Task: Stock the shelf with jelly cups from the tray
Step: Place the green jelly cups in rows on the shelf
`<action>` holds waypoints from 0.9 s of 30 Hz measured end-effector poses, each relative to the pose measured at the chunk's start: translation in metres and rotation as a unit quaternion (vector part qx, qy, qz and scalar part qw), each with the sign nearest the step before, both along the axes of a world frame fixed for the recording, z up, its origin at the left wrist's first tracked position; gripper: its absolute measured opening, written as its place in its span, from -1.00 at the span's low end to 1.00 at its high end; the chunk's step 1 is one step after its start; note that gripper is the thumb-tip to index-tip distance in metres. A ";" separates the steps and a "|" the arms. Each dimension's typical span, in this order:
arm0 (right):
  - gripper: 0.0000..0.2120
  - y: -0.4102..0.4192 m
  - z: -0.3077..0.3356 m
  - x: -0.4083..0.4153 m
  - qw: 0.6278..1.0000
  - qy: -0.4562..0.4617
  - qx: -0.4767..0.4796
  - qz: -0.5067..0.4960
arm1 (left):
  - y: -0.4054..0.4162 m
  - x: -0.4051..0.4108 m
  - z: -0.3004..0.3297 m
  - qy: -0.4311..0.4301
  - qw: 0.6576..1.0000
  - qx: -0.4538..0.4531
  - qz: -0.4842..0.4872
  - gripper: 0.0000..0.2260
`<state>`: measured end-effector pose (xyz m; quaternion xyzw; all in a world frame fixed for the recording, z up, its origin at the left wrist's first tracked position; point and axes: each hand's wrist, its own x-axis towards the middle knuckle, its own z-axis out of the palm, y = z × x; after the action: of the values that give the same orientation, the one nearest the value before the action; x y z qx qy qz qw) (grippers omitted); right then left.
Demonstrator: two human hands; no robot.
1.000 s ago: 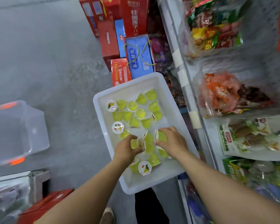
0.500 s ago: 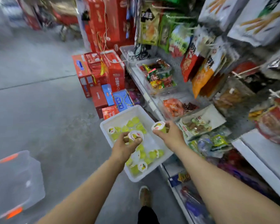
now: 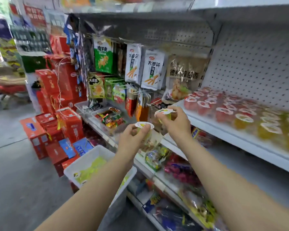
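**Fig. — Two jelly cups in transit, tray to shelf**

Each hand carries one jelly cup, lids up. Left cup [image 3: 144,125] sits in the left hand [image 3: 132,139], grip closed round its body w/ fingers curled under the rim; right cup [image 3: 163,112] is pinched by the right hand [image 3: 177,124] just short of the shelf [image 3: 223,129] edge. More green cups remain in the white tray [image 3: 90,157], low and to the left. Shelf already holds rows of red and yellow cups [image 3: 212,104], packed close.

Risks (judged): grips are light, near the rim, so a squeeze could buckle the soft wall or a cup could slip and drop to the floor. Setting down among tight rows may knock neighbours over. View is motion-blurred, so exact contact is unclear.

Vs. earlier frames: hands were down in the tray picking; now both are raised w/ cups toward the shelf, and the view has swung up from tray to shelving.
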<state>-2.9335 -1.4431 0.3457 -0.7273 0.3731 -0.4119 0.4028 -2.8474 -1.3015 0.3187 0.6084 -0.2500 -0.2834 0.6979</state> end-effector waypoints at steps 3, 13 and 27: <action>-0.58 -0.012 0.027 -0.053 0.999 -0.038 -0.013 -0.027 | -0.019 -0.051 0.026 0.001 0.998 -0.035 -0.045 -0.62; -0.53 -0.067 0.118 -0.258 0.977 -0.088 -0.114 -0.158 | -0.119 -0.235 0.090 0.013 0.985 -0.115 -0.127 -0.33; -0.47 -0.145 0.079 -0.531 0.927 -0.006 -0.070 -0.369 | -0.194 -0.444 0.095 0.031 0.947 -0.144 -0.287 -0.78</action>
<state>-3.4644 -1.5880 0.4252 -0.5622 0.5823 -0.5611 0.1730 -3.2914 -1.4954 0.4138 0.3951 -0.4299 -0.4516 0.6746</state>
